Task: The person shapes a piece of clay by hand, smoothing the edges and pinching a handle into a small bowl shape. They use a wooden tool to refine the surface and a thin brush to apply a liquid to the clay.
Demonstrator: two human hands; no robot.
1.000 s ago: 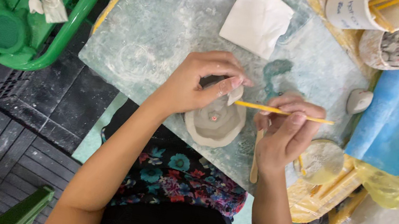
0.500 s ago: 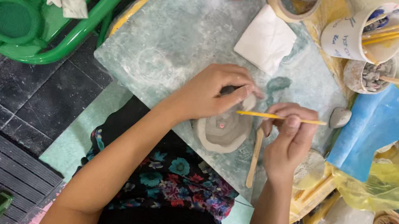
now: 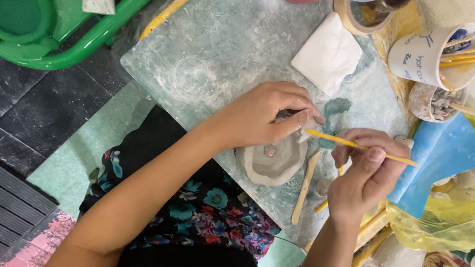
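At 6 o'clock on the pale green clay-smeared work board (image 3: 232,44), I see my left hand (image 3: 262,115) pinching the rim of a small grey clay dish (image 3: 274,161), its grip closed on the far edge, seemingly to steady it. My right hand (image 3: 368,173), at 3 o'clock of the dish, has its grip closed on a thin yellow wooden stick (image 3: 356,146), held level with its tip at the pinched rim. One flat wooden modelling tool (image 3: 304,188) lies just beside the dish. At 12 o'clock rests a folded white cloth (image 3: 329,53); at 2 o'clock, a white cup of sticks (image 3: 431,56).
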